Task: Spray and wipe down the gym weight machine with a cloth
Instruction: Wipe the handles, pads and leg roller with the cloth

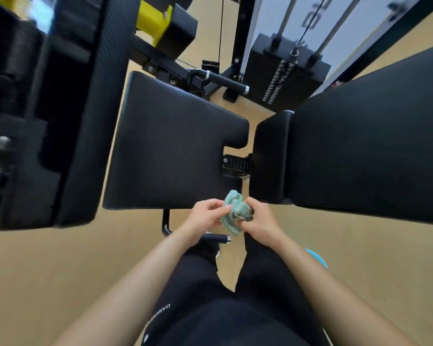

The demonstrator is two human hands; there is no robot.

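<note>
A bunched green and white cloth (235, 212) sits between both hands, just in front of the near edge of the machine's black seat pad (170, 146). My left hand (204, 218) pinches its left side. My right hand (260, 217) grips its right side. The black back pad (360, 151) stretches away to the right of the seat. I see no spray bottle that I can identify.
The weight stack (283, 78) with its guide rods and cable stands at the back. A black handle bar (225, 82) juts out behind the seat. A large black frame part (35, 116) fills the left. A blue object (316, 257) peeks out beside my right arm, above the tan floor (60, 258).
</note>
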